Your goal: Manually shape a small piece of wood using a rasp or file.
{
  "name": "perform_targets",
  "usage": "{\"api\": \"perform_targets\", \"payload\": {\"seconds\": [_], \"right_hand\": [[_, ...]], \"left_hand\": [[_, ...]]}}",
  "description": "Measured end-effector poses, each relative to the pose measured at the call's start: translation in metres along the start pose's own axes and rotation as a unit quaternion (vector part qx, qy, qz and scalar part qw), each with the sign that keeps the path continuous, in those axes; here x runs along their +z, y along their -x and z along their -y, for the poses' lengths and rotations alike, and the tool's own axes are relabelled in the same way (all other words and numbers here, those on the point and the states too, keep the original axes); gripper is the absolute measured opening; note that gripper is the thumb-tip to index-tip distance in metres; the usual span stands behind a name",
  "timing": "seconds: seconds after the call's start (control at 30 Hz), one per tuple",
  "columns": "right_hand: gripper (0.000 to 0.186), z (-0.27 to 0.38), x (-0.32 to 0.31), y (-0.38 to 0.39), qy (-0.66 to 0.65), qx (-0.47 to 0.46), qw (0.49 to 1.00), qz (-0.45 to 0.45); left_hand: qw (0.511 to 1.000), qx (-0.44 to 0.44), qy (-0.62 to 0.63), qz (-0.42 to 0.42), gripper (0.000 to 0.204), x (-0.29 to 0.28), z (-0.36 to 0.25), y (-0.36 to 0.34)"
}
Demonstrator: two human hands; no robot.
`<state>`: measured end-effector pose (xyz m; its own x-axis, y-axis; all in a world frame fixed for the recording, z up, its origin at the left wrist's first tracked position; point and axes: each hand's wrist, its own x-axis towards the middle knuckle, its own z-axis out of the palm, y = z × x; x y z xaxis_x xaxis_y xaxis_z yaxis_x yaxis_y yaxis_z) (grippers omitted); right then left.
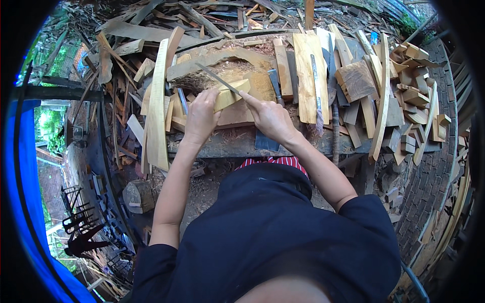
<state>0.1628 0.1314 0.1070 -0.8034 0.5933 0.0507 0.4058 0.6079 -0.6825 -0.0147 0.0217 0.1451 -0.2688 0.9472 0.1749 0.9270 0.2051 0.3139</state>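
My left hand point(202, 112) grips a small block of pale yellow wood point(228, 101), its fingers wrapped over the near left side. In my right hand point(273, 119) is a long, narrow metal file point(216, 77), held with the index finger stretched along it. The file lies slanted across the top of the block, its thin tip pointing to the far left. What shows of its handle end is hidden in my palm. Beneath the block is a thick, rough-hewn piece of timber point(262, 83) with a hollowed, shaving-strewn middle.
A chisel-like tool point(275, 85) lies right of the timber, and a dark flat blade point(266, 142) at the bench's near edge. A pale board point(304, 65) carries a narrow tool with a cloth-wrapped end point(319, 113). Curved slats point(160, 108) and wood offcuts point(415, 98) crowd both sides.
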Motion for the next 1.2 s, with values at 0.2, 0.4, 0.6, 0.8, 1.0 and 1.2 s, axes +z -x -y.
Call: {"api": "perform_targets", "payload": {"seconds": [0.2, 0.4, 0.6, 0.8, 1.0, 1.2], "right_hand": [[0.043, -0.022, 0.011, -0.023, -0.006, 0.07, 0.997, 0.026], [0.044, -0.02, 0.011, -0.011, -0.071, 0.0, 0.997, -0.015], [0.041, -0.005, 0.0, -0.003, 0.034, 0.054, 0.997, 0.037], [0.042, -0.021, 0.017, -0.009, -0.001, 0.066, 0.998, 0.024], [0.043, -0.039, 0.034, -0.023, -0.02, 0.072, 0.997, 0.013], [0.041, -0.029, 0.034, -0.016, 0.01, 0.016, 1.0, 0.012]], "left_hand": [[1.0, 0.029, -0.009, 0.008, 0.046, -0.004, 0.002, -0.004], [0.999, 0.04, 0.006, -0.019, 0.045, -0.003, 0.002, 0.001], [0.995, 0.086, -0.046, 0.014, 0.045, -0.003, 0.0, -0.002], [0.995, 0.091, -0.048, 0.009, 0.046, -0.001, 0.005, 0.009], [0.997, 0.067, -0.023, 0.009, 0.054, -0.002, 0.014, 0.015], [0.998, 0.055, -0.012, -0.001, 0.057, 0.001, 0.03, 0.029]]}}
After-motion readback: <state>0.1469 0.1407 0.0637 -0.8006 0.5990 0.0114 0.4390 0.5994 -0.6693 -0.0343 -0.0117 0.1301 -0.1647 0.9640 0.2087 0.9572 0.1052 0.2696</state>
